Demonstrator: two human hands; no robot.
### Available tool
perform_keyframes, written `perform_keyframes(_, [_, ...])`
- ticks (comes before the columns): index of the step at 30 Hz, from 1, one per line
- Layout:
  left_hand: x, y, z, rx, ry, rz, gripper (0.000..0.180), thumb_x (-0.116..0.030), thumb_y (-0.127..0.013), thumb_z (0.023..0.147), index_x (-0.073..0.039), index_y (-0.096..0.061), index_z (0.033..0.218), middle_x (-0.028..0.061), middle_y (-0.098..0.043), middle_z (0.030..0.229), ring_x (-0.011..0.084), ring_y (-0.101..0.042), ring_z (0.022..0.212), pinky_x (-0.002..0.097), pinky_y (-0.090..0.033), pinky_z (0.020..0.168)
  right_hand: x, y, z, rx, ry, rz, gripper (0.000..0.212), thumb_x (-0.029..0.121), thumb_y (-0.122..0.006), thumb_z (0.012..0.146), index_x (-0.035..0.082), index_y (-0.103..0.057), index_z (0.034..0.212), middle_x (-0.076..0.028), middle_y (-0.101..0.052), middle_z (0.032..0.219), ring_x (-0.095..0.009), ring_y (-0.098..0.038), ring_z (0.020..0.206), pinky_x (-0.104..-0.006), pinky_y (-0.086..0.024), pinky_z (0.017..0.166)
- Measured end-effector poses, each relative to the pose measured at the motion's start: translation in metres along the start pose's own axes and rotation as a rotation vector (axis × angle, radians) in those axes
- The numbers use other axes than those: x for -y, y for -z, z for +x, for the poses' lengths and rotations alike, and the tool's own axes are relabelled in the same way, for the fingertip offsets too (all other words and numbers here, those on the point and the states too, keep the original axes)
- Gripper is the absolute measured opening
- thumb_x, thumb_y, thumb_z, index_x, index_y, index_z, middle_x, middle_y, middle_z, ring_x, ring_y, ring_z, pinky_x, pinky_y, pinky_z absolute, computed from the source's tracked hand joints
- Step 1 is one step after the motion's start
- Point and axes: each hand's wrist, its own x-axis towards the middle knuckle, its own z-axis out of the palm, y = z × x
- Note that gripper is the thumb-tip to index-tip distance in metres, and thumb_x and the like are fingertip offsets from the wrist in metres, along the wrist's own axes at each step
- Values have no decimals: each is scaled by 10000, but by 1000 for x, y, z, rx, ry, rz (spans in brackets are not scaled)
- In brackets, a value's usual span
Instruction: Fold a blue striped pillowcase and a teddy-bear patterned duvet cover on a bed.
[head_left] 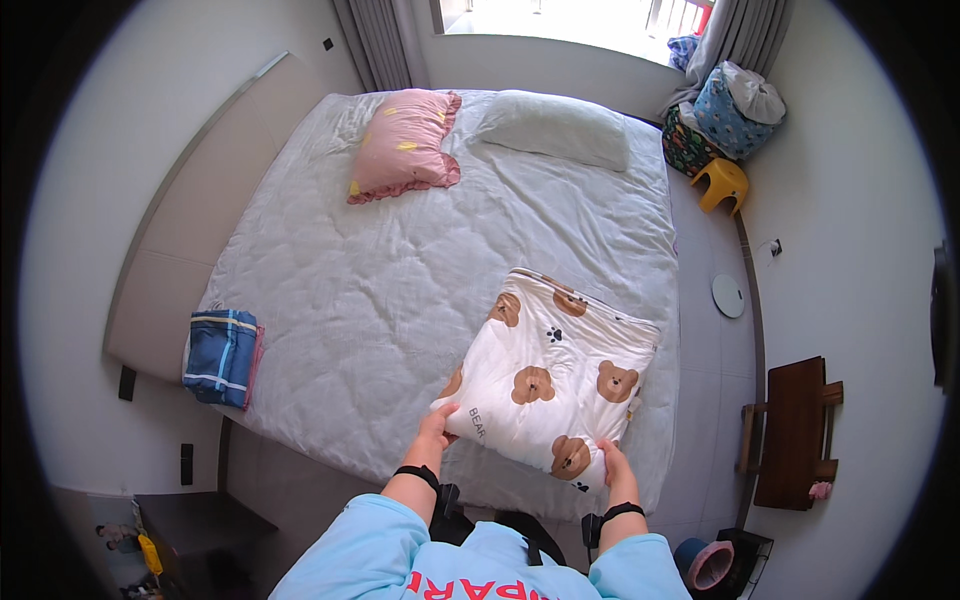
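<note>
A white quilt (548, 345) printed with brown bear heads and dark paw prints lies folded into a thick, roughly square pad on the bed (330, 270). My left hand (438, 426) is closed on its near left corner, the fingers partly tucked under the cloth. At the near right corner my right hand (614, 463) grips the same quilt, its fingertips hidden by the fabric. Several layered edges show along the quilt's far side.
Toward the far end of the bed are a pink frilled pillow (405, 145) and a pale pillow (555, 128). Folded blue cloth (220, 355) sits at the left edge. Right of the bed stand a yellow stool (720, 185), bulky bags (738, 110) and a brown wooden table (792, 432).
</note>
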Motion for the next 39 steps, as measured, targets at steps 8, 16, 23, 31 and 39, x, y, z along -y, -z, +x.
perform_keyframes(8, [33, 40, -38, 44, 82, -74, 512, -151, -663, 711, -65, -470, 1177, 133, -559, 1091, 305, -571, 955, 492, -478, 785, -30, 13, -43, 63, -79, -10, 336, 286, -509, 695, 79, -575, 951, -134, -611, 915, -295, -594, 817, -402, -494, 732])
perform_keyframes(16, [-41, 17, -41, 370, 124, -117, 506, -70, -585, 718, -8, -440, 1198, 168, -546, 1119, 344, -555, 1005, 514, -460, 842, -38, -19, -51, 54, 156, 140, 323, 270, -505, 704, 47, -599, 918, -127, -629, 885, -289, -596, 802, -381, -494, 738])
perform_keyframes(23, [-183, -59, -75, 421, -432, 160, 442, -40, -627, 643, 12, -534, 1071, 133, -575, 988, 255, -589, 825, 391, -513, 708, -17, -110, -108, 425, 319, 443, 438, 290, -436, 761, 14, -569, 1074, -140, -618, 1031, -317, -591, 911, -410, -473, 838])
perform_keyframes(31, [-309, 51, -36, 38, -826, 372, 646, -117, -653, 658, -8, -405, 1245, 191, -490, 1149, 288, -475, 1100, 343, -455, 808, -89, -295, -181, 688, 101, -885, 386, 323, -555, 860, 51, -559, 1134, -64, -598, 1097, -173, -575, 975, -293, -475, 804])
perform_keyframes(39, [-186, 69, -12, 341, -237, 593, 100, -217, -547, 768, -150, -544, 842, -28, -505, 723, 114, -481, 672, 370, -377, 654, -70, -250, -142, 102, 602, -816, 372, 208, -628, 751, 22, -605, 1072, -110, -648, 990, -181, -621, 865, -288, -487, 727])
